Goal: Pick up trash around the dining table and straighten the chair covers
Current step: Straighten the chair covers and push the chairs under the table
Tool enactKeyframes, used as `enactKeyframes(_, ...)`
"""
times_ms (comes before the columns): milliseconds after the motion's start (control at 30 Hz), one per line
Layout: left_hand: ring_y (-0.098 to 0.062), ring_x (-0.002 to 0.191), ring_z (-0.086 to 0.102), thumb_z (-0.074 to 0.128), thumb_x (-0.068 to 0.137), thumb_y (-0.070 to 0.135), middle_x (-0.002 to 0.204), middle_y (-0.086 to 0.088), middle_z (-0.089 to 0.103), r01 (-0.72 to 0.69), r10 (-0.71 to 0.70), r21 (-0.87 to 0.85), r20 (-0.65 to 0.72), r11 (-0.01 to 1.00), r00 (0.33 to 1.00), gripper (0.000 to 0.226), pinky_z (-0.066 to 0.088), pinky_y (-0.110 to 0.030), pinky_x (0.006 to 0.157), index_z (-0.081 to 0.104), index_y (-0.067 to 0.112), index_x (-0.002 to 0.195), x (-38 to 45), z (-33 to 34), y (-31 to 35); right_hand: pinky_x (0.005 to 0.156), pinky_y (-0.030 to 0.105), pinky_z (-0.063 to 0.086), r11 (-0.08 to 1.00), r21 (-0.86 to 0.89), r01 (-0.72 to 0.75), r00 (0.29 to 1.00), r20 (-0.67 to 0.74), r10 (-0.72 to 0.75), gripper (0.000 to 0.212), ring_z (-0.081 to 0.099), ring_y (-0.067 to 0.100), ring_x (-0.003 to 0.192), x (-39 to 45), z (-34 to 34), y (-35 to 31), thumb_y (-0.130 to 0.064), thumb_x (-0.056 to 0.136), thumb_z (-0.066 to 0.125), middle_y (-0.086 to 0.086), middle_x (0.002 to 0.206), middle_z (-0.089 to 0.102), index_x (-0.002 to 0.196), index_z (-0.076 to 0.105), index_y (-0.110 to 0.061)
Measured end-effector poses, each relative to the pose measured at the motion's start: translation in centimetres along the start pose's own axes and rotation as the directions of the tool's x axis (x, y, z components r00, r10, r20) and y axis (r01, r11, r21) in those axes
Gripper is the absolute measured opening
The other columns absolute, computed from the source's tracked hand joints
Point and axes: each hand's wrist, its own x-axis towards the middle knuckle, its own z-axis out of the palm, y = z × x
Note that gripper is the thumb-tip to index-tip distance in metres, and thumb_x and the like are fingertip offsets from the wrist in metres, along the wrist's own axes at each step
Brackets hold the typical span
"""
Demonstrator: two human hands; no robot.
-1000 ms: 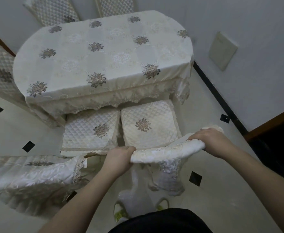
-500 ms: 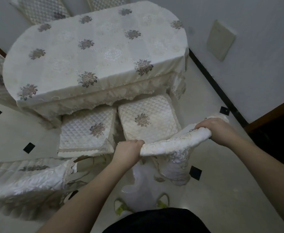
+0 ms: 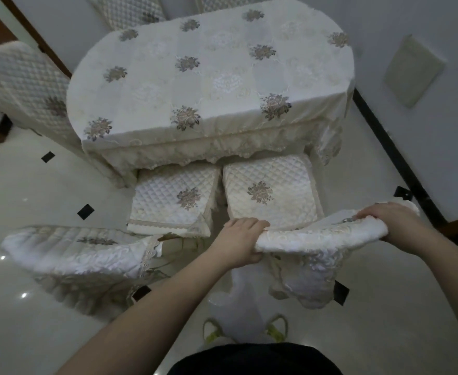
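Observation:
A white embroidered chair cover [image 3: 320, 239] sits over the backrest top of the right-hand chair in front of me. My left hand [image 3: 242, 243] grips its left end and my right hand [image 3: 390, 223] grips its right end. Lace trim of the cover [image 3: 306, 288] hangs down below the top rail. The chair's quilted seat cushion [image 3: 271, 196] with a floral motif lies just beyond my hands. To the left, a second chair has a similar backrest cover [image 3: 76, 250] and quilted seat cushion [image 3: 173, 198]. No trash is visible.
The dining table [image 3: 211, 85] with a cream floral tablecloth stands beyond both chairs. Another covered chair [image 3: 30, 87] is at the left and more chair backs at the far side. A wall with dark baseboard [image 3: 390, 147] runs on the right. My green-strapped slippers [image 3: 214, 331] stand on glossy tile.
The view has swung to the left, so the table sits more to the right in frame. Both hands keep their grip on the cover's ends, which now lie more level along the backrest top.

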Motion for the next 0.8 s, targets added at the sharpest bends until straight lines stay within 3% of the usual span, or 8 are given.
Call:
enactKeyframes(100,-0.018,0.127,0.045,0.064,0.076,0.054,0.138,0.001,0.048,-0.040,0.040,-0.005,-0.065,0.999,0.997,0.075,0.034,-0.037,0.106,0.040,0.024,0.139,-2.5,-1.3,-2.1,0.082,0.022,0.045,0.998,0.025,0.050,0.999,-0.010,-0.050,0.054,0.058,0.013,0.103,-1.4,-0.4,-0.6,-0.030,0.076,0.070,-0.008,0.118,0.060,0.128,0.053,-0.033)
enactKeyframes(167,-0.015,0.130,0.042,0.056,0.081,0.059,0.140,0.003,0.047,0.012,-0.014,-0.024,-0.093,1.000,0.996,0.071,0.031,-0.034,0.108,0.038,0.026,0.141,-4.9,-2.5,-4.3,0.078,0.018,0.044,1.000,0.010,0.030,0.996,0.084,-0.030,0.065,0.055,0.014,0.107,-3.0,-1.7,-2.8,-0.021,0.078,0.068,-0.004,0.131,0.053,0.137,0.041,-0.030)
enactKeyframes(233,-0.014,0.128,0.044,0.048,0.084,0.060,0.139,0.005,0.048,0.074,-0.076,-0.016,-0.133,0.997,0.988,0.065,0.030,-0.032,0.107,0.039,0.028,0.140,-7.8,-3.7,-7.1,0.077,0.012,0.045,0.990,0.126,0.058,0.985,0.153,-0.078,0.082,0.051,0.014,0.112,-4.4,-3.8,-6.0,-0.019,0.076,0.071,-0.002,0.143,0.044,0.145,0.028,-0.032)
enactKeyframes(300,-0.015,0.126,0.046,0.041,0.087,0.059,0.137,0.005,0.050,0.150,-0.154,-0.038,-0.169,0.988,0.974,0.060,0.032,-0.030,0.105,0.042,0.028,0.138,-11.1,-4.9,-10.2,0.090,0.018,0.045,0.964,0.232,0.132,0.973,0.155,-0.171,0.088,0.046,0.014,0.122,-5.8,-6.6,-10.3,-0.020,0.074,0.074,-0.007,0.148,0.037,0.145,0.025,-0.038)
enactKeyframes(400,-0.017,0.123,0.050,0.032,0.090,0.054,0.133,0.004,0.054,0.234,-0.249,-0.089,-0.226,0.968,0.942,0.054,0.035,-0.032,0.100,0.048,0.026,0.133,-15.6,-6.4,-15.1,0.099,0.019,0.030,0.918,0.244,0.314,0.948,-0.019,-0.319,0.073,0.036,0.010,0.133,-6.7,-10.1,-18.8,-0.026,0.084,0.067,-0.015,0.149,0.032,0.145,0.027,-0.037)
enactKeyframes(500,-0.015,0.127,0.045,0.029,0.094,0.048,0.134,0.005,0.054,0.279,-0.298,-0.107,-0.297,0.954,0.907,0.048,0.032,-0.034,0.103,0.051,0.026,0.131,-20.1,-7.5,-20.2,0.107,0.023,0.025,0.833,0.280,0.477,0.878,-0.195,-0.438,0.065,0.029,0.011,0.138,-6.3,-11.5,-29.0,-0.037,0.088,0.062,-0.008,0.155,0.024,0.145,0.030,-0.031)
enactKeyframes(633,-0.014,0.137,0.033,0.027,0.096,0.043,0.139,0.005,0.050,0.377,-0.410,-0.162,-0.334,0.912,0.849,0.048,0.021,-0.043,0.113,0.050,0.025,0.134,-27.8,-7.8,-27.4,0.112,0.027,0.023,0.730,0.380,0.568,0.822,-0.219,-0.526,0.074,0.022,0.013,0.142,-5.9,-10.4,-42.2,-0.045,0.088,0.060,-0.006,0.158,0.014,0.149,0.022,-0.026)
enactKeyframes(800,-0.014,0.140,0.027,0.014,0.095,0.062,0.145,0.003,0.044,0.376,-0.395,-0.138,-0.162,0.916,0.904,0.064,0.016,-0.039,0.114,0.044,0.027,0.139,-34.5,-6.9,-35.4,0.111,0.039,0.027,0.806,0.085,0.586,0.777,-0.340,-0.530,0.087,0.030,0.023,0.139,-5.7,-6.1,-53.7,-0.059,0.078,0.063,0.007,0.155,0.025,0.147,0.024,-0.024)
